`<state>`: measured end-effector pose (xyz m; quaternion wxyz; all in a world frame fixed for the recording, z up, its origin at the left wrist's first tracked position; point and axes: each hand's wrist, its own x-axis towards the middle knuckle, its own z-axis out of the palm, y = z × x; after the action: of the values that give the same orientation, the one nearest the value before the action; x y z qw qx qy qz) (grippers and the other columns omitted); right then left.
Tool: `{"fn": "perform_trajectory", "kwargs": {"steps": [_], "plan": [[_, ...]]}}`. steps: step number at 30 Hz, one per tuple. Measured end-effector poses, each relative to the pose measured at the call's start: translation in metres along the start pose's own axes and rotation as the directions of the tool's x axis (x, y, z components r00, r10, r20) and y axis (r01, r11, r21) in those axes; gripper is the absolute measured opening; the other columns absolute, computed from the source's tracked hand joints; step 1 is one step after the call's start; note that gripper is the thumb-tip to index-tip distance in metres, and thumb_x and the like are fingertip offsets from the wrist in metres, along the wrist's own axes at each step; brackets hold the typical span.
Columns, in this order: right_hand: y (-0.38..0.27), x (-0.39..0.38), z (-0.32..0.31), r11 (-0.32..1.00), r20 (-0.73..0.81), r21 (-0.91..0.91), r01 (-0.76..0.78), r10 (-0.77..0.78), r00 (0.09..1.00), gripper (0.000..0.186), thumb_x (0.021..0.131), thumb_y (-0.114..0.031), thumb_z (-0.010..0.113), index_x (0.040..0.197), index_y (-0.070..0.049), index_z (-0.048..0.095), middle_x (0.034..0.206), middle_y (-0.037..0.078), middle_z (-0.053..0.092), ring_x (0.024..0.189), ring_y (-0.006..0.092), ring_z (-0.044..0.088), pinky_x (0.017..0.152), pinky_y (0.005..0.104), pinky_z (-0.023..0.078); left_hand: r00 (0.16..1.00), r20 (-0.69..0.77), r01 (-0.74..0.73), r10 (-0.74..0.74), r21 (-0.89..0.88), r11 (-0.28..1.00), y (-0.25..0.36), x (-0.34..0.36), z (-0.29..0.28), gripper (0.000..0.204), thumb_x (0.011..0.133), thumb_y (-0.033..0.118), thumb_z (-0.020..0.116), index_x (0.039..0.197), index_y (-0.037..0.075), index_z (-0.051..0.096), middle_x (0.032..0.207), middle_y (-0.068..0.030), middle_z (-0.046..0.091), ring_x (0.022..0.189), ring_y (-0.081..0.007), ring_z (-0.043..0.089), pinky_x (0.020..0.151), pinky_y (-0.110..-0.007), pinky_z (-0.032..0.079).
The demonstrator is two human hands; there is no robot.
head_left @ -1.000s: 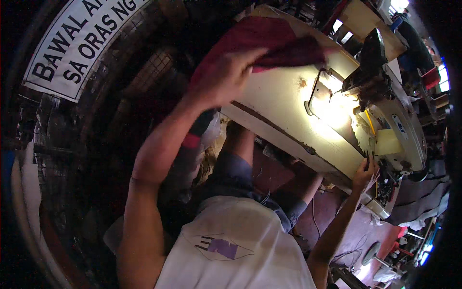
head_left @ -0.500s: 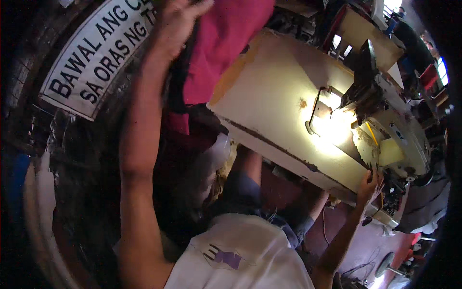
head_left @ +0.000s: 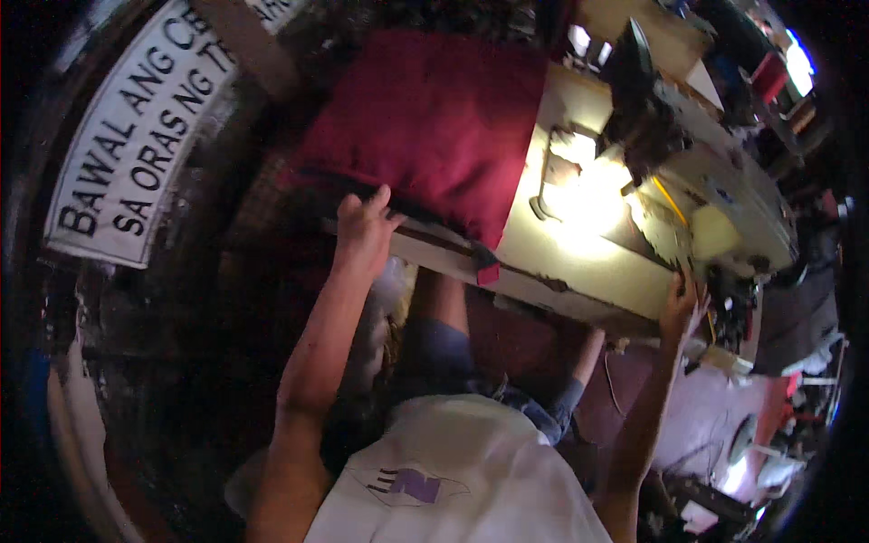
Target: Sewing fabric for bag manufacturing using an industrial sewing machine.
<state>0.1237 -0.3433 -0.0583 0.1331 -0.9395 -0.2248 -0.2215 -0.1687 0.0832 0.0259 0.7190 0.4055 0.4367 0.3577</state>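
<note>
A maroon cloth piece point(head_left: 434, 127) with a dark lower edge lies over the left part of a pale sewing table point(head_left: 579, 281). My left hand point(head_left: 364, 237) is at the cloth's near left edge, fingers stretched and apart; whether the fingertips touch the fabric is hard to tell. My right hand point(head_left: 683, 306) is at the table's near right edge, beside the sewing machine point(head_left: 724, 195). Its fingers are bent around something small and dark, too unclear to name. The machine's lamp glares on the needle area, hiding detail there.
A white sign point(head_left: 136, 145) with black lettering stands at the far left, crossed by a dark post point(head_left: 249, 45). A brown board point(head_left: 634, 32) rises behind the machine. Dark fabric point(head_left: 797, 317) hangs at the right, above a reddish floor point(head_left: 706, 416) with cables.
My left hand has come down from the upper left, and the maroon cloth now lies spread on the table instead of hanging raised. My right hand stays by the machine. The view has shifted.
</note>
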Motion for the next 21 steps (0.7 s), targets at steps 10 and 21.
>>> {"fn": "perform_trajectory", "kwargs": {"steps": [10, 21], "plan": [[-0.021, -0.004, -0.008, 0.993, -0.109, 0.072, -0.092, 0.099, 0.989, 0.033, 0.094, -0.014, 0.062, 0.126, -0.009, 0.064, 0.116, 0.015, 0.062, 0.113, 0.0350, 0.055, 0.099, 0.0479, 0.042, 0.881, 0.473, 0.040, 0.012, -0.100, 0.994, -0.038, 0.003, -0.003, 0.013, 0.097, 0.014, 0.064, 0.089, 0.005, 0.058, 0.089, -0.0034, 0.058, 0.085, -0.0228, 0.063, 0.086, -0.047, 0.060], [-0.178, 0.022, -0.045, 0.519, 0.244, 0.834, -0.188, -0.041, 0.969, 0.037, 0.094, -0.025, 0.070, 0.116, 0.002, 0.055, 0.093, 0.011, 0.066, 0.076, 0.0138, 0.062, 0.066, 0.0327, 0.052, 0.873, 0.487, 0.055, 0.031, -0.161, 0.985, -0.047, 0.003, 0.043, 0.014, 0.098, 0.009, 0.061, 0.111, 0.004, 0.063, 0.113, -0.0095, 0.065, 0.106, -0.0260, 0.065, 0.094, -0.048, 0.058]]}}
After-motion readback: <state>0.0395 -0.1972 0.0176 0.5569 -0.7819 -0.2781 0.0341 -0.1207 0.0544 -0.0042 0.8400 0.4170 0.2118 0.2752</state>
